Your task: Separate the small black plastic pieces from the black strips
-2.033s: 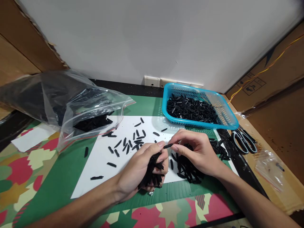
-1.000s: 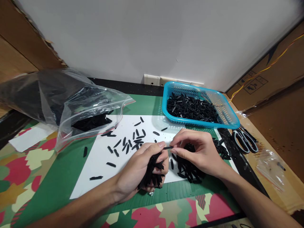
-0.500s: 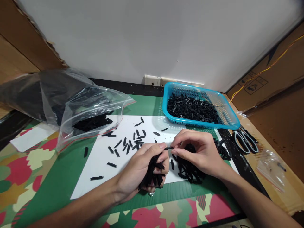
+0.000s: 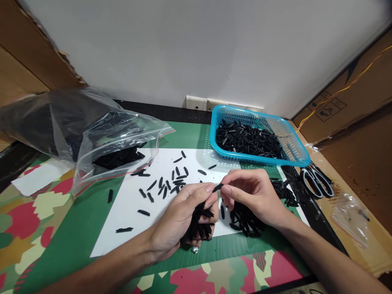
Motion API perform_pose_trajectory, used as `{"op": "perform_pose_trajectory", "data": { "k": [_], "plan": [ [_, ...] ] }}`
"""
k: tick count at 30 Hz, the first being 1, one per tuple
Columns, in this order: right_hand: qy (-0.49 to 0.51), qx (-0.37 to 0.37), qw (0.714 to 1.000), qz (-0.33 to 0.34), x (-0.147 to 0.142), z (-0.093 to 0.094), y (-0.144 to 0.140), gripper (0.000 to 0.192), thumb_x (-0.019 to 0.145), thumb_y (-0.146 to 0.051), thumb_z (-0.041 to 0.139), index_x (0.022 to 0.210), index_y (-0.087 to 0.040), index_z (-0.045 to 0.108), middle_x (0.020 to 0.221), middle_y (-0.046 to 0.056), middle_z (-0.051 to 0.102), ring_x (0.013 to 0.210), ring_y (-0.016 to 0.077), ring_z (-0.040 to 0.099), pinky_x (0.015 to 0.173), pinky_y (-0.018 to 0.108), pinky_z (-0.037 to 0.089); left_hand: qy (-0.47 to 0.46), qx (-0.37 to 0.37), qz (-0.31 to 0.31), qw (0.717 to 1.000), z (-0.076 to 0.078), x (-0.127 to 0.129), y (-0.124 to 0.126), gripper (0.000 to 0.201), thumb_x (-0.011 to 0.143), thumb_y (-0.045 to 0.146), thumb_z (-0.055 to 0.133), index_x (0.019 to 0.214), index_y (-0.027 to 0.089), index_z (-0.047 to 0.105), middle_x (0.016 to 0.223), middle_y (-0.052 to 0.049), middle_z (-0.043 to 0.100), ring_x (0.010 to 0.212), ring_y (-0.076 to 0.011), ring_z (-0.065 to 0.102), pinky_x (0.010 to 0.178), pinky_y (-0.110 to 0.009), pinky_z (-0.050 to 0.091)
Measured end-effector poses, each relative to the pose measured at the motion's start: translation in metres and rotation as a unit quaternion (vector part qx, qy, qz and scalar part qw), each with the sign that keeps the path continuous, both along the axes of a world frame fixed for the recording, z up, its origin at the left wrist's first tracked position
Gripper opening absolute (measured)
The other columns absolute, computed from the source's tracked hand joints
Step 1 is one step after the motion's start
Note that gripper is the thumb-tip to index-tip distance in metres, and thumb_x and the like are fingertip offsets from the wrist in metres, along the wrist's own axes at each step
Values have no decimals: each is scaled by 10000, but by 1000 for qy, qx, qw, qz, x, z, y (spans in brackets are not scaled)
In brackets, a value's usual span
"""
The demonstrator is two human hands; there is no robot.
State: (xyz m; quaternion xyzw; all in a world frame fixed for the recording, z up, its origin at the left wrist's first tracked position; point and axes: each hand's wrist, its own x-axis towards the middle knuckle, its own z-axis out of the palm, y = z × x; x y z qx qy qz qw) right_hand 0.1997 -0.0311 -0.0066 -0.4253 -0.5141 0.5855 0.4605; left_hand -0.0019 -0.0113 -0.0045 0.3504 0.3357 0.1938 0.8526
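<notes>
My left hand (image 4: 180,214) is closed around a bundle of small black plastic strips (image 4: 198,224) just above the white paper sheet (image 4: 128,212). Thumb and forefinger of my right hand (image 4: 254,196) pinch a single black strip (image 4: 218,187) at the tip of the left thumb. Under the right hand lies a pile of black strips (image 4: 245,218). Several loose strips (image 4: 171,181) are scattered over the paper behind the hands.
A blue plastic basket (image 4: 290,143) full of black strips stands at the back right. A clear zip bag (image 4: 92,130) with more strips lies at the left. Scissors (image 4: 317,181) and a small clear bag (image 4: 349,216) sit at the right on cardboard.
My right hand has lifted slightly and tilted the pinched strip upward; the left hand with its bundle has hardly moved.
</notes>
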Motion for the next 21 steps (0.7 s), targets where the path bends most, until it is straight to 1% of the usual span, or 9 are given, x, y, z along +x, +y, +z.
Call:
{"op": "perform_pose_trajectory", "data": {
  "k": [3,7,12,16,18,21],
  "plan": [
    [20,-17,1000,0,-3,-2,0,258,857,-414,863,898,-180,763,677,8,707,552,140,653,515,249,553,4,7,-1,1000,1,1,-1,461,984,588,577,759,227,400,612,61,415,459,-96,448,329,-124,275],
    [37,-32,999,3,-5,-4,0,248,875,-424,848,908,-186,791,677,16,726,521,140,643,498,258,550,17,15,-3,1000,3,2,-1,466,987,596,564,758,227,396,605,60,418,456,-95,443,327,-120,277],
    [27,-14,1000,4,0,1,-1,214,850,-394,876,882,-184,845,691,25,720,529,139,641,504,264,545,23,35,-23,999,1,1,-2,487,987,612,557,742,219,406,615,49,445,456,-94,462,337,-130,308],
    [8,6,1000,23,6,3,-3,191,843,-367,888,849,-177,873,693,49,730,532,147,657,495,263,535,23,31,-38,999,-1,0,-3,498,982,627,568,745,219,409,613,52,460,438,-76,423,357,-143,313],
    [16,1,999,29,7,3,-4,176,845,-354,888,862,-180,880,694,54,738,519,151,668,479,260,537,22,34,-37,999,-1,0,-3,502,983,626,570,738,215,416,610,52,460,441,-71,404,365,-146,310],
    [29,-10,999,21,6,2,-5,197,831,-367,896,819,-172,875,683,58,741,484,156,670,455,268,556,26,58,-32,997,-1,0,-3,499,977,628,576,735,206,466,620,35,488,462,-90,448,358,-154,303]
  ]
}}
